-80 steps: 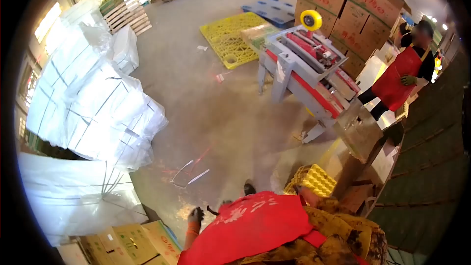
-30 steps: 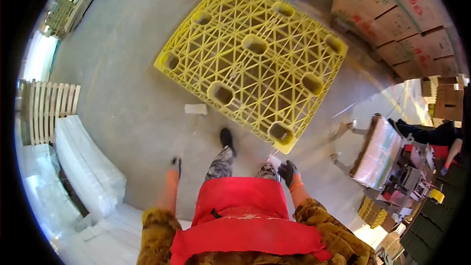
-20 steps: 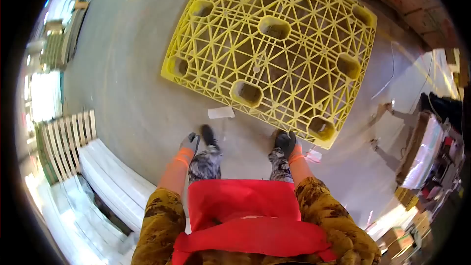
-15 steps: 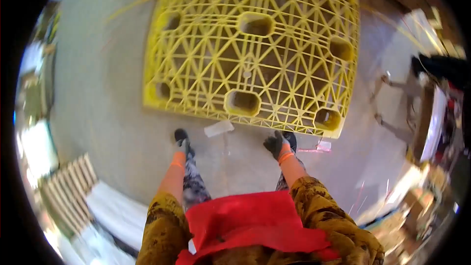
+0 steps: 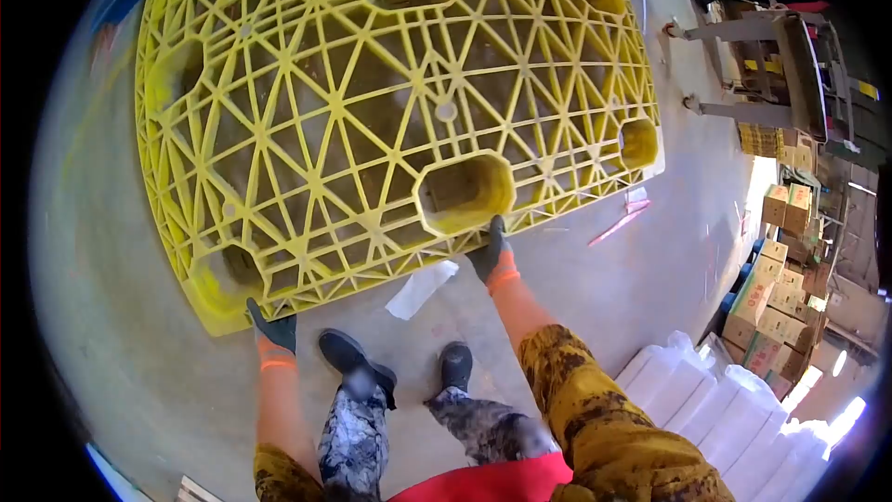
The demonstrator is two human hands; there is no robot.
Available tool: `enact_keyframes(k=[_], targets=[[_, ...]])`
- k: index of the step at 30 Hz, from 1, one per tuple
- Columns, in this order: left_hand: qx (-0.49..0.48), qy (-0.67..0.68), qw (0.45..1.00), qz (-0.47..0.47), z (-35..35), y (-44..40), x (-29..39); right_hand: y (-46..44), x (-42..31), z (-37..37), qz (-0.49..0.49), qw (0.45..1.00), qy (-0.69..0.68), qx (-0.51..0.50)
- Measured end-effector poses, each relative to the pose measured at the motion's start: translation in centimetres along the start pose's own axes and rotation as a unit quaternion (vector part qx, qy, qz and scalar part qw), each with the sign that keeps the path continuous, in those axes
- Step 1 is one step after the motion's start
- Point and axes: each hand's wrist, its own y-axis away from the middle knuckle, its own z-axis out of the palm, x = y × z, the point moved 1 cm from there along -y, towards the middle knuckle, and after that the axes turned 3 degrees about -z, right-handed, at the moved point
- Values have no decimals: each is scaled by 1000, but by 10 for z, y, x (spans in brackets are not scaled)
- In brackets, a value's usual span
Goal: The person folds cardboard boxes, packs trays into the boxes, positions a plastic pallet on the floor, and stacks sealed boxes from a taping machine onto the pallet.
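A yellow plastic pallet (image 5: 447, 112) with an open lattice deck fills the upper middle of the head view. My left hand (image 5: 273, 327), in a grey glove with an orange cuff, holds its near edge by the left corner; the thumb shows on top and the other fingers are hidden. Farther right, my right hand (image 5: 490, 253), gloved the same way, grips that edge just below an oval opening. Its fingers beneath the rim are out of sight.
A white scrap (image 5: 421, 289) lies on the concrete floor near my shoes (image 5: 358, 363). Pinkish-red strips (image 5: 621, 221) lie right of the pallet. A metal-legged stand (image 5: 743, 112), stacked cartons (image 5: 767, 302) and white wrapped stacks (image 5: 701, 404) line the right side.
Both hands have moved from beside my legs to the pallet's near edge and taken hold of it. The pallet now looks larger, closer and turned in view.
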Motion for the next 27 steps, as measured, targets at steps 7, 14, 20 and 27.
enact_keyframes(k=[7,14,20,27], targets=[[-60,11,996,71,-21,-21,-10,2,0,-18,-9,997,54,-47],[-96,-59,990,88,-22,43,35,74,-4,16,-5,997,80,5],[-95,-59,993,35,-9,87,63,112,-29,53,7,989,141,40],[-116,-27,992,-30,23,98,90,114,-42,96,24,991,-36,124]])
